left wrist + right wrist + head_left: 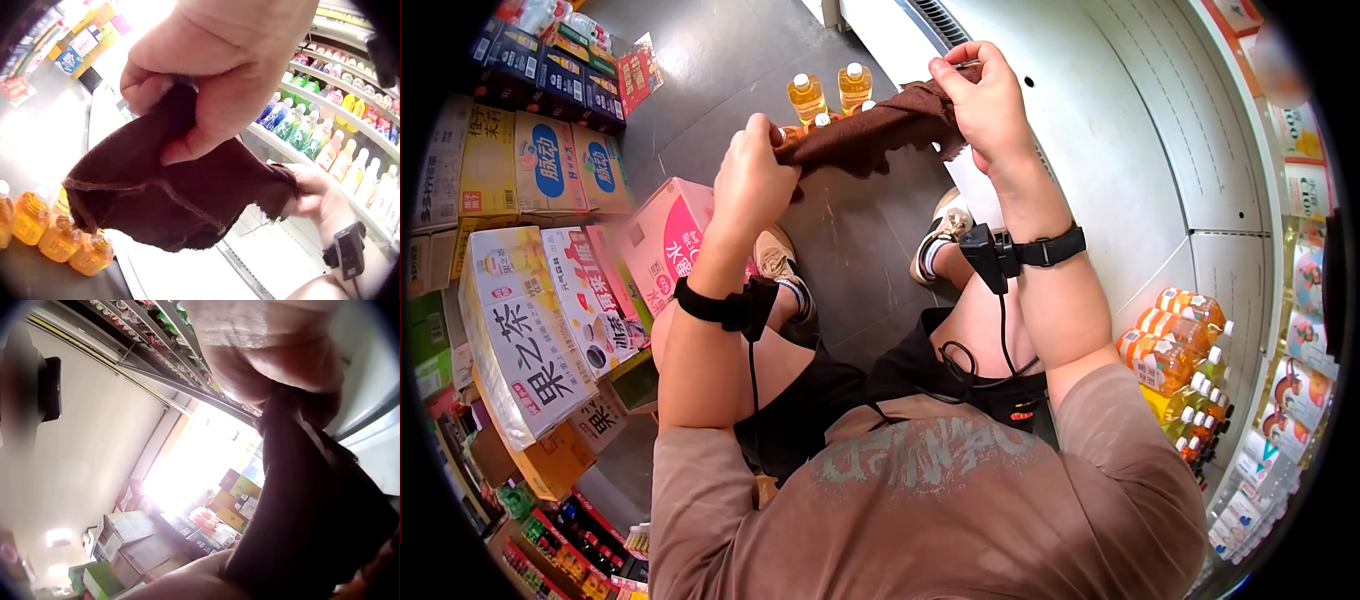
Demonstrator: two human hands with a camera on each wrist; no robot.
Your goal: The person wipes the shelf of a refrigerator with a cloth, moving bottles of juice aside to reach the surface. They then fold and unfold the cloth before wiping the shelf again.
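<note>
A dark brown cloth (pixel 870 135) with ragged edges is stretched between both hands, above the floor and in front of the knees. My left hand (pixel 752 178) grips one end of it; my right hand (pixel 992 108) pinches the other end, held a little higher and farther forward. In the left wrist view, raised seams cross the cloth (pixel 150 209), and a bunched fold sits between the left thumb and fingers. The right wrist view shows the cloth (pixel 312 506) hanging from the curled fingers of the right hand (pixel 275 350).
Bottles of yellow-orange drink (pixel 807 98) stand on the grey floor (pixel 730 60) beyond the cloth. Stacked drink cartons (pixel 530 320) line the left side. To the right is a white shelf base (pixel 1120 110), with orange bottles (pixel 1165 345) lower down and stocked shelves (pixel 350 106) above.
</note>
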